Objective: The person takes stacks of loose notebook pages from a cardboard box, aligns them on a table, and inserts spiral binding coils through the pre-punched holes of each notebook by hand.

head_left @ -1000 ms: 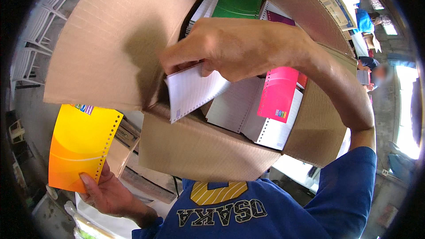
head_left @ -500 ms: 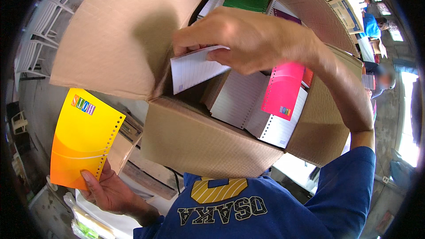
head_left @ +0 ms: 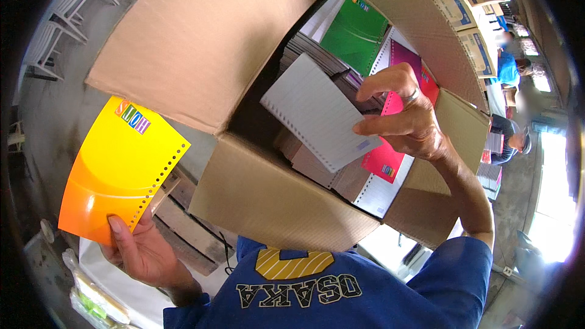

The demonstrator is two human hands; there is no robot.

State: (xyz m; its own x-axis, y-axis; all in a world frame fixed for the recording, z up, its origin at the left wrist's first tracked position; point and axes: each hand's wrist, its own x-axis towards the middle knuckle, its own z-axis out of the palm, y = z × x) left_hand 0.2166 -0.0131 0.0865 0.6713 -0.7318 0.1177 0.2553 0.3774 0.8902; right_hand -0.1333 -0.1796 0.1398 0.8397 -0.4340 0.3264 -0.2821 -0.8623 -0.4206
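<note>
My left hand (head_left: 143,247) pinches a yellow-and-orange notebook cover (head_left: 122,170) by its lower edge, outside the box on the left. A row of punched holes runs down the cover's right side. Over the open cardboard box (head_left: 286,198), my right hand (head_left: 402,113) has its thumb and forefinger apart. Under that thumb lies a tilted pad of lined paper (head_left: 317,113), its punched edge toward me; the fingers do not close on it. Inside the box are a green cover (head_left: 354,33), a pink cover (head_left: 382,159), a purple cover (head_left: 402,58) and lined paper stacks.
Box flaps spread outward, the largest flap (head_left: 177,42) at the left. Closed cartons (head_left: 451,3) are stacked at the far right. Beyond them are other people, one in a cap (head_left: 512,137) beside stacked pads. White chairs (head_left: 46,49) stand at the far left. Wooden slats (head_left: 186,225) show below the box.
My right hand has moved right and its pinch on the lined pad has opened. The pad now lies flatter in the box. The yellow cover has shifted slightly up and left in view.
</note>
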